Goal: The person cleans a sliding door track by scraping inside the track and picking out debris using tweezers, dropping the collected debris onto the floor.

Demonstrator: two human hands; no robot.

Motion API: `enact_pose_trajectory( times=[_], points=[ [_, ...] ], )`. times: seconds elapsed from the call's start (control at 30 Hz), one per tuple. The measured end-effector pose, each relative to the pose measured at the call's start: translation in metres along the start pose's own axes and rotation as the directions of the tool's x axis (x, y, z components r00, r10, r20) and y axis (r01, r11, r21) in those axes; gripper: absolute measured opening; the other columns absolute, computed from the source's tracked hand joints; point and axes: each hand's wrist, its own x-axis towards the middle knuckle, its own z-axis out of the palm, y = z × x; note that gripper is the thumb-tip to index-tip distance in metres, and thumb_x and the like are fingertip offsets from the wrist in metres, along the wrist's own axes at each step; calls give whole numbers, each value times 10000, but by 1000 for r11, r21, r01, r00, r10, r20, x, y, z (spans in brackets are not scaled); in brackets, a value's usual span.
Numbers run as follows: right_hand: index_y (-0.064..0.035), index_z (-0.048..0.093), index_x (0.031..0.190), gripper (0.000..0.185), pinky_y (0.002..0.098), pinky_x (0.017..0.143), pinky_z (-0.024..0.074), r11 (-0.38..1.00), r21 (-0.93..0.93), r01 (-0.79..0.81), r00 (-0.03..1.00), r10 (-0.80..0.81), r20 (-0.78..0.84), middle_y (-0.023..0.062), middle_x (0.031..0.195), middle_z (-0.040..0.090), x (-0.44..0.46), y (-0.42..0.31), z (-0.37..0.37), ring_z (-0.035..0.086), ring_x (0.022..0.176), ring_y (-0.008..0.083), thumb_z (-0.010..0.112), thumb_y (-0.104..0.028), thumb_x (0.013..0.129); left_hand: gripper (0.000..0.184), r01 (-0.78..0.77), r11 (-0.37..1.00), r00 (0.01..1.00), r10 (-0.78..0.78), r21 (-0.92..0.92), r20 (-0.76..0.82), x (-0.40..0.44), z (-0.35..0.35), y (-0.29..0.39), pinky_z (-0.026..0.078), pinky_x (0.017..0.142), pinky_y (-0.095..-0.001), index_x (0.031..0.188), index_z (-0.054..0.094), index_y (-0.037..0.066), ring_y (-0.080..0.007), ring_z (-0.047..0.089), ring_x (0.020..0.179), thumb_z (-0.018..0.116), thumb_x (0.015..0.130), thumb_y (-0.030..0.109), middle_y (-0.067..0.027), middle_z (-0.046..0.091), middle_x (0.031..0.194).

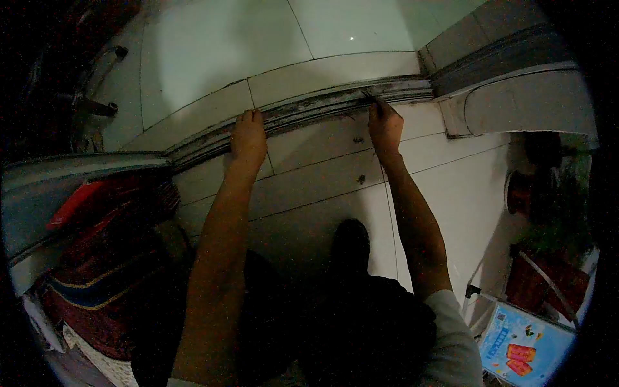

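Note:
A dirty metal door track [303, 111] with several grooves crosses the tiled floor. My left hand [249, 137] rests at the track's near edge, its fingers bent over the rail; nothing can be made out in it. Further right, my right hand [385, 126] is closed around a thin dark tool [370, 98], whose tip points into the track near its right end. Small dark clumps of debris [358, 140] lie on the tiles just below my right hand.
A dark shoe [351, 242] stands on the near tiles. Red and maroon items [97, 277] are at the left. On the right are a wall end [522, 103], a plant [561, 213] and a blue printed box [525, 345]. Dark legs of furniture [97, 106] show at upper left.

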Motion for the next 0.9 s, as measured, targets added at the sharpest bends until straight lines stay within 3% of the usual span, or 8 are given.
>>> enact_pose_trajectory(
  times=[0.1, 0.2, 0.3, 0.4, 0.5, 0.6, 0.7, 0.9],
  points=[
    [21, 710, 1142, 256, 378, 597, 525, 983, 126, -132, 991, 129, 34, 182, 784, 702, -2, 9, 15, 664, 603, 263, 632, -163, 983, 378, -57, 998, 996, 54, -36, -77, -2, 2, -3, 545, 981, -444, 1308, 592, 26, -326, 592, 1213, 594, 931, 42, -141, 593, 1303],
    [23, 708, 1131, 242, 365, 571, 526, 989, 27, -145, 986, 142, 82, 159, 747, 695, -1, 7, 23, 658, 576, 229, 629, -152, 984, 362, -60, 997, 994, 56, -42, -92, -1, 5, -3, 539, 989, -440, 1293, 596, 26, -329, 589, 1214, 589, 931, 45, -147, 591, 1306],
    [21, 711, 1105, 222, 366, 567, 522, 934, 189, -303, 948, 274, 164, 149, 709, 686, -4, -14, 14, 667, 589, 212, 622, -142, 983, 345, -55, 998, 992, 52, -26, -114, 2, 11, -2, 534, 994, -437, 1272, 599, 18, -333, 587, 1210, 588, 929, 44, -153, 590, 1305],
    [7, 722, 1099, 215, 363, 559, 514, 977, 67, -202, 971, 191, 146, 147, 677, 674, 3, -7, 16, 664, 579, 215, 620, -144, 985, 346, -80, 996, 988, 72, -49, -140, 8, 12, 1, 531, 999, -434, 1264, 600, 12, -336, 585, 1207, 598, 919, 41, -153, 590, 1301],
    [-5, 734, 1084, 208, 371, 553, 507, 988, 103, -119, 990, 109, 94, 159, 672, 677, 0, -6, 17, 655, 561, 247, 622, -145, 978, 363, -93, 995, 987, 87, -42, -133, 8, 11, 1, 527, 1006, -436, 1268, 599, 10, -336, 580, 1213, 611, 907, 37, -153, 591, 1295],
    [-6, 744, 1061, 205, 390, 549, 506, 1000, -27, -12, 998, 13, 55, 164, 687, 685, 1, -2, 20, 650, 557, 280, 629, -146, 965, 394, -108, 994, 986, 106, -13, -130, 9, 13, 0, 527, 1009, -439, 1282, 596, 14, -334, 572, 1225, 630, 889, 28, -151, 594, 1281],
    [-10, 750, 1042, 203, 405, 556, 507, 986, -167, 5, 999, 3, 47, 169, 717, 696, 3, 0, 22, 657, 575, 307, 633, -150, 953, 439, -85, 996, 992, 82, -19, -91, 12, 16, -1, 527, 1014, -438, 1301, 589, 17, -333, 559, 1247, 656, 866, 12, -147, 587, 1289],
    [-31, 759, 1087, 220, 401, 590, 522, 992, -127, 23, 1000, -24, -5, 167, 770, 714, 7, 1, 10, 674, 599, 288, 630, -162, 965, 536, -53, 999, 998, 53, -8, -41, 13, 18, 0, 545, 1000, -437, 1340, 566, 12, -329, 538, 1285, 715, 825, -8, -152, 551, 1347]
  ],
)
